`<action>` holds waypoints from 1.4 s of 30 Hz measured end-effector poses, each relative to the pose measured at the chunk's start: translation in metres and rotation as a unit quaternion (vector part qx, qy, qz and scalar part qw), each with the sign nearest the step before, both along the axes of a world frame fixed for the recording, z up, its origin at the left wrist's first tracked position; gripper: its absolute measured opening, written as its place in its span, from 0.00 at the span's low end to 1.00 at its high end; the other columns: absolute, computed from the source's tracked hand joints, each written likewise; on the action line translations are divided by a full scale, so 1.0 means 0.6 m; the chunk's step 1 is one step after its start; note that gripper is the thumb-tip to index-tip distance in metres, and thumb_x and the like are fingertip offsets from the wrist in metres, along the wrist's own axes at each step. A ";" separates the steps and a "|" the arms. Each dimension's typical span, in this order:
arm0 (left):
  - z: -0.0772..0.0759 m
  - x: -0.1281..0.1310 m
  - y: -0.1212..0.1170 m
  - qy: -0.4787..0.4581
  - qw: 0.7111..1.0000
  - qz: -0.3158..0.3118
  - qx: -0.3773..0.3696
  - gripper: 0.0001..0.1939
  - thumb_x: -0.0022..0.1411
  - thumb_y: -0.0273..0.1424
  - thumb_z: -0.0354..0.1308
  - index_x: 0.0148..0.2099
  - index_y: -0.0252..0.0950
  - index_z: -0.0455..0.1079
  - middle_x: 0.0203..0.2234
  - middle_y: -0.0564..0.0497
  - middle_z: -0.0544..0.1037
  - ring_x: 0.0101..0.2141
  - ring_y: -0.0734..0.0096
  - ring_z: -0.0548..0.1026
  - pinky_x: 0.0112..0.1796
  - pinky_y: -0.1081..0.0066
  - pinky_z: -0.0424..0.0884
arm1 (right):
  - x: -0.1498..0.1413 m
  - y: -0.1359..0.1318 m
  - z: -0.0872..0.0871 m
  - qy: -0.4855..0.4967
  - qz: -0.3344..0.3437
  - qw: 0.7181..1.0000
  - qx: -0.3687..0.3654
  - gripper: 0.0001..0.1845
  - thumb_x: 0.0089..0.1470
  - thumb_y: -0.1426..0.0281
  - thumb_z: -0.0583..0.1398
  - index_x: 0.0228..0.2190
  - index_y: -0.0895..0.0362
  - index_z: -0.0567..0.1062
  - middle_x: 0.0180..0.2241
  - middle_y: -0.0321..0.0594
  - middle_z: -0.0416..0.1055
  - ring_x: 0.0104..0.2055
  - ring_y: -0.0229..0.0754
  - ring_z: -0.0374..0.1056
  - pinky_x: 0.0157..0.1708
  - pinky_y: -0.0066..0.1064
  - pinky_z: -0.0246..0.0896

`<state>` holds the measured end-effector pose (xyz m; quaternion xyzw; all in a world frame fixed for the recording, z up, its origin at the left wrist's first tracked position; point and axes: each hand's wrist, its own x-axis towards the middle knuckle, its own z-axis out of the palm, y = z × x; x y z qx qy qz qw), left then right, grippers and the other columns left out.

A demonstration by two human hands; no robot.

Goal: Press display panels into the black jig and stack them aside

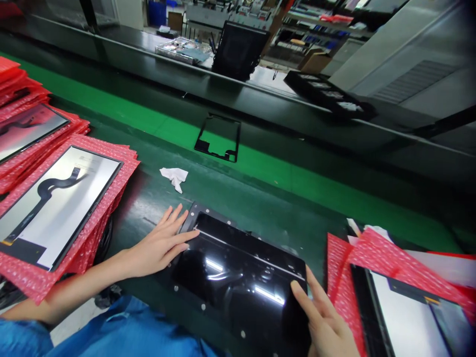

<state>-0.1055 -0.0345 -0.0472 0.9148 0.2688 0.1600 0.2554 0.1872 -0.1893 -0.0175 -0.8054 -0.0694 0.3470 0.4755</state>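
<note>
A glossy black screen panel (pixel 238 282) lies in front of me, with bright light reflections on its face. Beneath it is a dark flat jig (pixel 212 212) with small round metal studs along its edges. My left hand (pixel 159 248) rests with fingers spread at the panel's upper left corner, the index fingertip touching the glass. At the right end, my right hand (pixel 325 317) grips the panel's edge, thumb on the face and the other fingers at the side. The panel's lower edge runs out of view.
Silver-backed display panels (pixel 67 193) lie on red bubble bags (pixel 128 157) at left; another display panel (pixel 405 312) lies at right on similar bags. A crumpled white wipe (pixel 174 177) sits on the green bench. Beyond it, a thin black frame (pixel 235 154) lies on a bright green strip.
</note>
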 end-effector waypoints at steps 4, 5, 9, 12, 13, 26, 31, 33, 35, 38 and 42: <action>0.000 0.000 -0.003 0.022 0.999 -0.025 0.011 0.25 0.72 0.29 0.47 0.68 0.46 0.56 0.72 0.47 0.38 0.70 0.51 0.34 0.65 0.39 0.44 | -0.020 0.000 0.015 0.003 -0.009 1.000 0.012 0.55 0.41 0.50 0.69 0.66 0.52 0.58 0.57 0.40 0.70 0.63 0.58 0.59 0.61 0.47 0.57; 0.000 0.000 -0.003 0.026 0.999 -0.030 0.015 0.25 0.72 0.29 0.48 0.69 0.46 0.56 0.72 0.47 0.36 0.70 0.50 0.33 0.65 0.39 0.44 | -0.024 0.000 0.018 0.002 -0.008 1.000 0.015 0.54 0.42 0.51 0.69 0.66 0.53 0.58 0.55 0.40 0.71 0.62 0.56 0.60 0.61 0.45 0.59; 0.003 -0.002 -0.001 0.039 0.998 -0.043 0.031 0.27 0.71 0.32 0.50 0.70 0.47 0.53 0.71 0.45 0.30 0.69 0.46 0.31 0.64 0.37 0.43 | -0.032 0.001 0.021 -0.024 -0.005 1.000 0.018 0.51 0.45 0.50 0.68 0.65 0.55 0.60 0.54 0.40 0.72 0.61 0.55 0.62 0.59 0.41 0.61; 0.010 -0.003 0.001 0.058 0.995 -0.058 0.048 0.32 0.68 0.39 0.56 0.70 0.47 0.52 0.71 0.41 0.31 0.69 0.42 0.30 0.62 0.33 0.42 | -0.029 -0.002 0.013 -0.051 0.008 0.998 0.032 0.50 0.45 0.50 0.67 0.65 0.56 0.61 0.53 0.41 0.73 0.60 0.54 0.63 0.57 0.41 0.63; 0.012 -0.003 0.001 0.065 0.994 -0.060 0.057 0.34 0.66 0.41 0.58 0.70 0.47 0.52 0.71 0.40 0.32 0.69 0.41 0.30 0.62 0.32 0.41 | -0.028 -0.004 0.009 -0.057 0.009 0.998 0.037 0.50 0.45 0.50 0.67 0.64 0.56 0.61 0.53 0.41 0.73 0.59 0.54 0.64 0.56 0.41 0.63; -0.010 0.000 -0.010 0.101 0.969 -0.016 0.224 0.34 0.61 0.41 0.64 0.67 0.49 0.58 0.68 0.36 0.54 0.67 0.33 0.46 0.57 0.23 0.36 | 0.038 -0.041 -0.027 -0.375 0.224 0.900 0.001 0.21 0.60 0.52 0.55 0.39 0.56 0.75 0.35 0.43 0.67 0.37 0.48 0.67 0.39 0.41 0.64; -0.017 0.022 -0.008 0.083 0.967 0.026 0.241 0.27 0.68 0.34 0.54 0.67 0.44 0.58 0.63 0.34 0.63 0.66 0.36 0.52 0.58 0.24 0.33 | 0.078 -0.036 -0.028 -0.458 0.317 0.830 0.003 0.14 0.66 0.67 0.51 0.47 0.55 0.73 0.41 0.45 0.67 0.45 0.48 0.67 0.44 0.41 0.65; -0.015 0.038 -0.001 0.086 0.965 0.044 0.242 0.28 0.69 0.36 0.52 0.69 0.39 0.55 0.62 0.32 0.64 0.67 0.36 0.51 0.58 0.25 0.32 | 0.094 -0.030 -0.033 -0.481 0.360 0.799 0.015 0.18 0.65 0.74 0.49 0.52 0.55 0.71 0.45 0.46 0.66 0.47 0.48 0.66 0.46 0.42 0.66; -0.015 0.053 0.008 0.097 0.963 0.049 0.247 0.32 0.70 0.40 0.50 0.70 0.33 0.52 0.63 0.28 0.61 0.67 0.34 0.48 0.59 0.25 0.33 | 0.106 -0.025 -0.038 -0.511 0.392 0.765 0.007 0.24 0.62 0.80 0.48 0.56 0.54 0.68 0.46 0.47 0.66 0.47 0.48 0.65 0.46 0.43 0.66; -0.020 0.065 0.021 0.098 0.964 0.041 0.243 0.34 0.70 0.42 0.47 0.71 0.32 0.49 0.66 0.26 0.56 0.67 0.32 0.45 0.59 0.25 0.36 | 0.113 -0.022 -0.040 -0.566 0.435 0.699 -0.036 0.29 0.60 0.83 0.48 0.60 0.56 0.65 0.43 0.47 0.69 0.43 0.49 0.65 0.43 0.43 0.67; -0.042 0.062 0.032 0.083 0.968 0.037 0.233 0.36 0.68 0.43 0.46 0.72 0.32 0.45 0.66 0.26 0.54 0.67 0.31 0.48 0.60 0.27 0.37 | 0.112 -0.023 -0.036 -0.598 0.511 0.614 -0.071 0.33 0.57 0.86 0.48 0.63 0.60 0.59 0.44 0.48 0.71 0.41 0.50 0.65 0.40 0.43 0.65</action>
